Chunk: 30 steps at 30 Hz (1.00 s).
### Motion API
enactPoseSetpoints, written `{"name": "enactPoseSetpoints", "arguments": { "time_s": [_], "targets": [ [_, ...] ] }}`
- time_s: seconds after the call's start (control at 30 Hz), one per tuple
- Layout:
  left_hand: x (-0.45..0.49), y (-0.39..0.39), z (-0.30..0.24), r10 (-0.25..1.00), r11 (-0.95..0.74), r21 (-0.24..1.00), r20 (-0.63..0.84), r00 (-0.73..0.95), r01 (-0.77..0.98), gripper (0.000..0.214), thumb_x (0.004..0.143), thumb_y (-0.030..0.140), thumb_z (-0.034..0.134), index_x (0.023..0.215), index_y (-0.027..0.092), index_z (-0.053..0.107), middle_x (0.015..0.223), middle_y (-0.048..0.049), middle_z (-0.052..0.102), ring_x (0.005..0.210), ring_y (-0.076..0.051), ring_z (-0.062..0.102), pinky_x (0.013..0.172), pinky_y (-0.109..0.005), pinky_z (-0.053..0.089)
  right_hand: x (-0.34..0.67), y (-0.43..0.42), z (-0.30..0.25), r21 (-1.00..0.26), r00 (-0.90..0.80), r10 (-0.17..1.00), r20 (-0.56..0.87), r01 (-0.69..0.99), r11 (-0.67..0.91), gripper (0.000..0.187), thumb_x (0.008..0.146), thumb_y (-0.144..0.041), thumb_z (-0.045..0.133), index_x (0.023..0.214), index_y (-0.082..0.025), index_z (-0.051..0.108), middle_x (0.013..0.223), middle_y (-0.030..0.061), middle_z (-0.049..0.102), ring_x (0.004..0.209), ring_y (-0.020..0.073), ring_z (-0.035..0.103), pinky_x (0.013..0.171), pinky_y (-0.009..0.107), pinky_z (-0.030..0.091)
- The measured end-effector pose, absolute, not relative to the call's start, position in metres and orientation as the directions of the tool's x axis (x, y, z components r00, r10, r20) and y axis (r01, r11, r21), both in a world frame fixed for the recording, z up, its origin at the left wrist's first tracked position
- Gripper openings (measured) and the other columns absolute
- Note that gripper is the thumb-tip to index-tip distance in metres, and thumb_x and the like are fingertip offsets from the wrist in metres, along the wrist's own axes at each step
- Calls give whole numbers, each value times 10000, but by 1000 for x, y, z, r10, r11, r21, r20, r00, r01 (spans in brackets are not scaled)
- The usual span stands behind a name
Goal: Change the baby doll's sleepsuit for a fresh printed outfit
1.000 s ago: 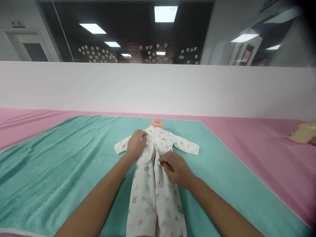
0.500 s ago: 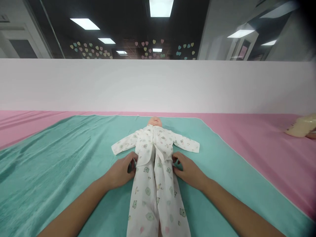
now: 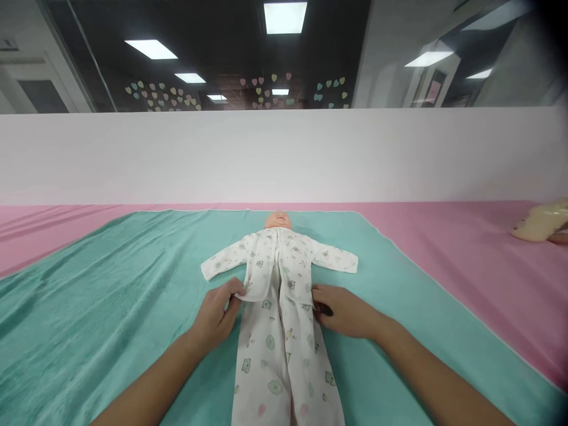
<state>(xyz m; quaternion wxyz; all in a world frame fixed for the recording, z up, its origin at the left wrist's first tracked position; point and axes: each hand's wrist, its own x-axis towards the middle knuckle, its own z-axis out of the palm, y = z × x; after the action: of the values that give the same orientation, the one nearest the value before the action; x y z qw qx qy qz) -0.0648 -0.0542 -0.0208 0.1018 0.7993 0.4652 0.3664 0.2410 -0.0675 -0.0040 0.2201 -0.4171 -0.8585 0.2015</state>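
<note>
A baby doll point(image 3: 278, 220) lies on its back on a teal blanket point(image 3: 110, 296), dressed in a white printed romper point(image 3: 277, 307) with arms spread. My left hand point(image 3: 217, 316) pinches the lower left hem of the romper's top flap. My right hand point(image 3: 344, 310) grips the right hem at the doll's waist, fingers curled on the cloth. Both hands flank the doll's hips.
The blanket covers a pink sheet point(image 3: 465, 260). A low white wall point(image 3: 284, 154) runs behind it, with dark glass above. A cream-coloured object point(image 3: 539, 222) lies at the far right on the pink sheet.
Both hands left the doll's chest and middle, moved down and outward to the waist, and now hold the two sides of the top's hem, which lies flatter.
</note>
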Motion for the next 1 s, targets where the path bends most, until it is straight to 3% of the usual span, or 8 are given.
{"name": "enactPoseSetpoints", "arguments": {
  "time_s": [0.13,0.3,0.47,0.63,0.7,0.77,0.83,1.0],
  "targets": [
    [-63,-59,-23,734,-667,407,502,457,624,117,850,201,334,871,229,446,613,11,460,535,-141,416,545,-267,308,240,-68,0,-529,-527,818,231,638,560,124,801,-285,483,698,-217,498,749,-10,544,663,135,488,590,265,404],
    [-58,-61,-18,685,-719,373,524,506,586,99,846,179,399,927,221,439,607,23,482,523,-126,412,526,-250,299,229,-72,5,-531,-434,810,395,611,587,205,803,-403,534,928,-241,530,942,35,544,813,161,504,679,299,431],
    [-54,-67,-13,630,-775,380,514,582,504,172,859,197,367,706,200,446,607,-8,467,555,-134,406,544,-264,306,215,-78,0,-579,-473,777,415,522,626,167,861,-339,449,788,-217,536,784,10,531,705,128,480,637,268,415],
    [-33,-43,12,790,-597,557,532,305,577,252,874,281,363,683,187,498,653,-12,525,597,-127,461,578,-245,357,205,-47,6,-722,-174,856,487,472,507,165,869,-314,399,818,-206,513,784,5,544,716,121,496,676,263,419],
    [-19,-15,29,849,-483,633,506,149,605,219,859,296,376,832,199,570,806,-23,603,712,-142,525,643,-239,393,196,-22,16,-734,-57,863,502,500,460,165,845,-337,427,920,-209,499,875,12,560,774,125,515,705,262,420],
    [-5,19,43,891,-373,648,451,60,664,247,823,274,404,956,195,596,957,-42,626,830,-162,550,710,-245,403,183,5,27,-713,-23,882,471,578,396,228,812,-387,460,939,-201,491,917,22,565,787,134,526,682,256,411],
    [7,53,50,945,-276,599,311,99,752,262,791,269,423,932,176,624,973,-64,640,869,-187,561,740,-261,401,171,31,37,-665,-2,920,391,691,284,299,780,-463,476,896,-189,502,863,30,579,754,152,534,641,259,394],
    [16,94,53,939,-337,549,249,235,765,233,723,185,451,819,167,663,912,-79,665,851,-203,574,746,-270,397,152,67,48,-439,-21,969,244,889,130,325,788,-455,449,893,-165,549,845,86,615,737,201,567,568,262,355]
  ]
}}
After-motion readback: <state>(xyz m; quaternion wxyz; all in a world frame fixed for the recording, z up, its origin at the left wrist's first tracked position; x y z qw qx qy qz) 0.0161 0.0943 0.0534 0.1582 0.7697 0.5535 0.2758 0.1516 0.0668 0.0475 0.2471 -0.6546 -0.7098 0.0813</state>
